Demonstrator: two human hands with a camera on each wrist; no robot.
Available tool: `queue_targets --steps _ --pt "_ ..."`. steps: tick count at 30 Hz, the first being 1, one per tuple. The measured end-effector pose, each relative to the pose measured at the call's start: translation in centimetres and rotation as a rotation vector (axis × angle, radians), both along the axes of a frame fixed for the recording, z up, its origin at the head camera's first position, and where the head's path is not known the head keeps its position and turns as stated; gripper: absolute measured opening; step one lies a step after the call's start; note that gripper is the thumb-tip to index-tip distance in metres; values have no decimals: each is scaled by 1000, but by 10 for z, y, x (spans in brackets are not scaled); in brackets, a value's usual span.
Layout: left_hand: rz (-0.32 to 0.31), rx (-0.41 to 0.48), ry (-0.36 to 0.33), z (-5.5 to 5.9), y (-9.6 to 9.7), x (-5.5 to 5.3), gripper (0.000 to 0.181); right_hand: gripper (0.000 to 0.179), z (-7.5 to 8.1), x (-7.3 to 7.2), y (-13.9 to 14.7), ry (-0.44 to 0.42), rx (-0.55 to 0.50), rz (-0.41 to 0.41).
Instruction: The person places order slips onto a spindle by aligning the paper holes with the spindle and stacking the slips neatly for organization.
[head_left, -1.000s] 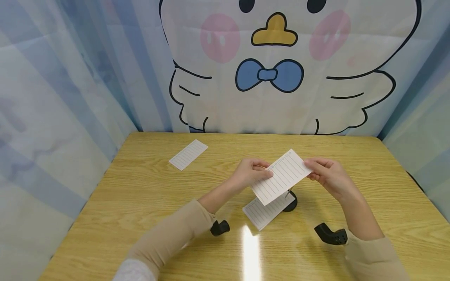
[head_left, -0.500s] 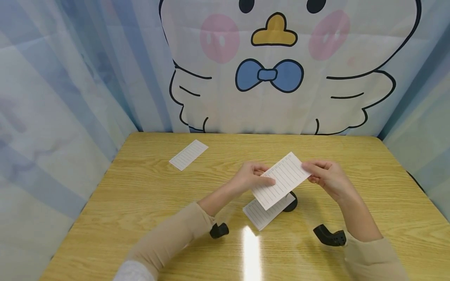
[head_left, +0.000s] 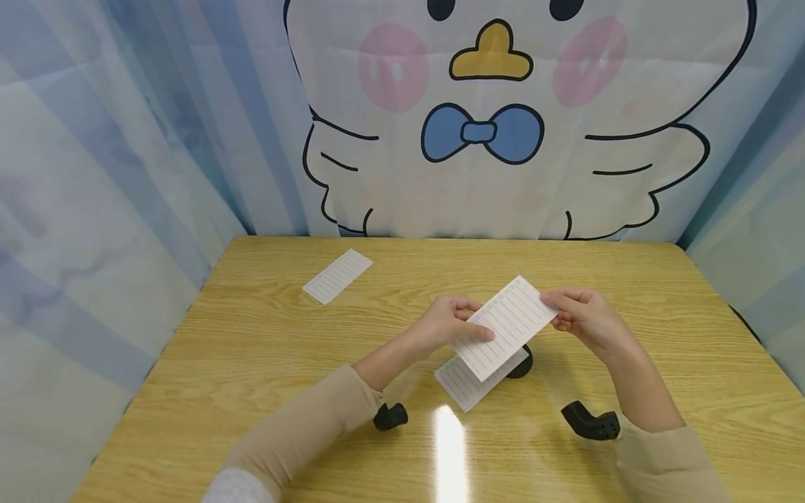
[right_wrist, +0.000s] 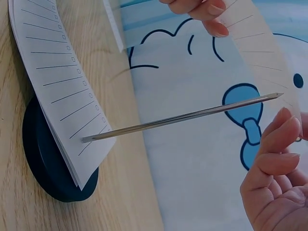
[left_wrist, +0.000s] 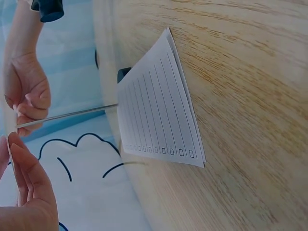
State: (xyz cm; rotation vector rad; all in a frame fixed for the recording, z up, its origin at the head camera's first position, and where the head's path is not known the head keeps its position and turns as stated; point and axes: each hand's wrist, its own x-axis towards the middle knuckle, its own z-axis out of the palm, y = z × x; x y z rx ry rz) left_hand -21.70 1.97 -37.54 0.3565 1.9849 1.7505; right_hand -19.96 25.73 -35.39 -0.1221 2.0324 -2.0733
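A white lined sheet with checkboxes [head_left: 506, 328] is held up slantwise by both hands. My left hand [head_left: 443, 325] pinches its left side, thumb on top and fingers beneath. At the right corner, my right hand [head_left: 591, 318] pinches it between thumb and fingers. Below stands a bill spike, its metal rod [right_wrist: 192, 115] rising from a round black base [right_wrist: 41, 149]. Similar lined sheets [left_wrist: 154, 106] are skewered low on the rod, sticking out to one side. The rod's pointed tip comes close under the held sheet, overlapping it in the right wrist view.
Another lined sheet [head_left: 337, 276] lies flat at the back left of the wooden table [head_left: 251, 349]. Black curved fittings show at the left sleeve [head_left: 390, 417] and right sleeve [head_left: 591, 420]. A cartoon-printed curtain [head_left: 478, 188] hangs behind the table's far edge.
The held sheet has come down slightly toward me over the spike. My left hand has lowered with it, its thumb lower on the sheet; my right hand has barely moved.
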Motion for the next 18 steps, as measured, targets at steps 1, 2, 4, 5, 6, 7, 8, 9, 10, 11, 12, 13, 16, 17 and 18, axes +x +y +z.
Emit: queue_targets --steps 1,2,4,5,6,7,8,9,10,11,12,13,16,17,18 --pt "4 3 -6 0 0 0 37 17 0 0 0 -3 4 -3" --pt "7 6 -10 0 0 1 37 16 -1 0 1 -5 8 -4" --pt "16 5 -14 -1 1 0 37 16 -1 0 1 -10 12 -2" --pt "20 2 -16 -2 1 0 37 16 -1 0 1 -13 13 0" --pt "20 1 -18 -2 1 0 37 16 -1 0 1 -15 13 4" --pt "21 -2 -15 -3 1 0 37 16 -1 0 1 -18 14 7" --pt "23 -7 -13 -3 1 0 37 16 -1 0 1 -20 13 11" --pt "22 -11 -7 -4 1 -1 38 16 -2 0 2 -22 13 15" --pt "21 -13 -5 -4 1 -1 38 15 -2 0 2 -24 13 18" --pt "22 -15 -3 -4 2 -1 38 15 -2 0 2 -24 13 22" --pt "21 -19 1 -4 2 -1 39 15 -2 0 2 -22 13 26" --pt "23 -23 5 -4 2 -1 39 15 -2 0 3 -17 16 33" --pt "23 -28 10 -5 3 0 39 16 -3 0 3 3 16 59" --pt "25 -28 14 -6 4 0 39 17 -3 0 3 10 16 69" --pt "26 -27 19 -7 4 0 38 17 -4 0 4 16 14 79"
